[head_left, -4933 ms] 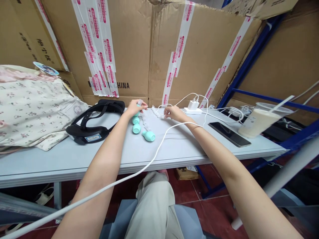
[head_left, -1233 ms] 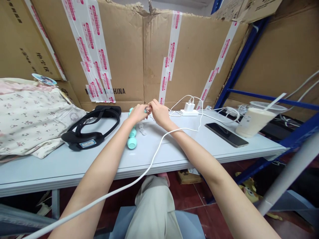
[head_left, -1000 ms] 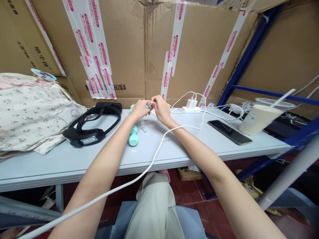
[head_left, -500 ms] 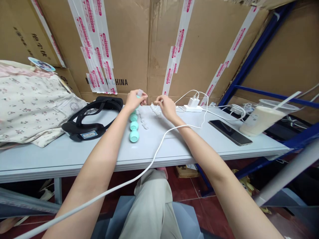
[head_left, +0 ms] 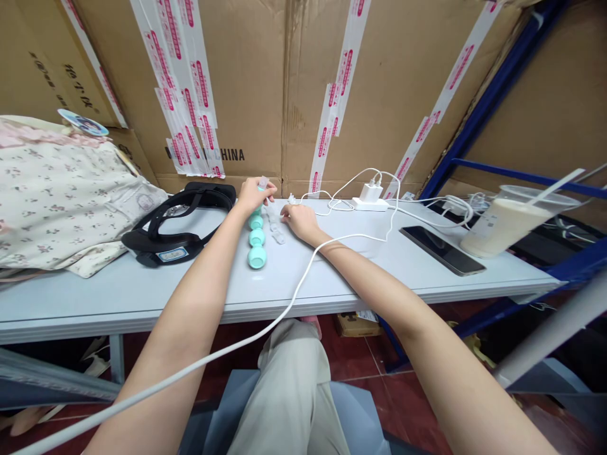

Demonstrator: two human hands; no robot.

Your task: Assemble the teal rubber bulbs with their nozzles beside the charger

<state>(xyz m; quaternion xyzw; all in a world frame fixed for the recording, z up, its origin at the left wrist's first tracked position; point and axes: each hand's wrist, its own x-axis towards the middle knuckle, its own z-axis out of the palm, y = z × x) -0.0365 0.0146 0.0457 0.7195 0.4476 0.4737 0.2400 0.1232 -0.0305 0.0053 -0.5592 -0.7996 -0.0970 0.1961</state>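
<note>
My left hand (head_left: 255, 193) is closed at the far end of a row of round mint-green pieces (head_left: 257, 237) standing on the table. Between its fingertips is a small mint-green piece with a translucent cap (head_left: 262, 182) pointing up. To the right of the row lie several small clear plastic pieces (head_left: 276, 234) in a line. Just right of these, my right hand (head_left: 300, 220) rests low over the table with its fingers curled inward; anything in the fingertips is too small to make out. A whitish clear piece (head_left: 291, 199) shows behind its knuckles.
A black headset (head_left: 177, 240) and a floral cloth bag (head_left: 61, 189) lie to the left. On the right are a white charger (head_left: 370, 193), a phone (head_left: 442, 251) and a cup with a straw (head_left: 505, 221). A white cable (head_left: 303, 278) crosses in front. Cardboard (head_left: 251, 88) stands behind.
My right hand has moved left and down, closer to the mint-green row, covering most of the clear pieces that lay beside it. My left hand stays at the row's far end, slightly lower.
</note>
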